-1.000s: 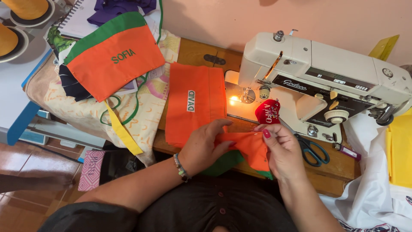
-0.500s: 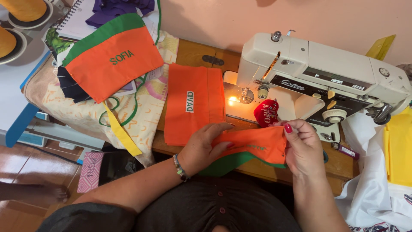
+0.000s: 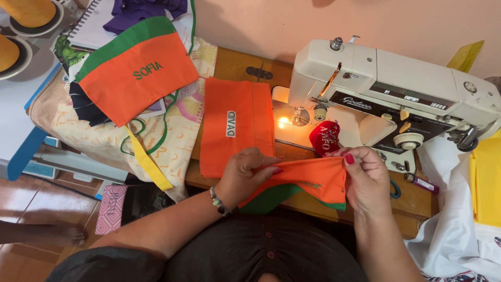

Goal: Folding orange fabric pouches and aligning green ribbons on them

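Two hands were clamped on one orange cloth piece (image 3: 313,180) at the near edge of the table (image 3: 237,65). Largest item: the white sewing machine (image 3: 396,89) sat on the right of the table, its lamp lit over the needle area. White fabric (image 3: 454,230) hung off the table's right end, with yellow fabric (image 3: 488,183) on top of it. A patterned cream cloth (image 3: 104,141) was draped over the table's left end. An orange and green pouch (image 3: 138,70) lay on that cloth, tilted. A flat orange panel (image 3: 235,125) lay on the table just left of the needle, touching the held piece's left end. The held orange cloth piece had a green underside showing below it and sat just in front of the machine. Left hand (image 3: 245,175) was closed on the piece's left end, thumb on top, fingers curled under; beaded bracelet (image 3: 218,201) on that wrist. Right hand (image 3: 365,180) pinched the right top corner, thumb and fingers together on the fabric. A red pincushion (image 3: 324,137) sat against the machine base, just behind the right hand. Scissors with a teal handle (image 3: 395,189) were mostly hidden behind the right hand.
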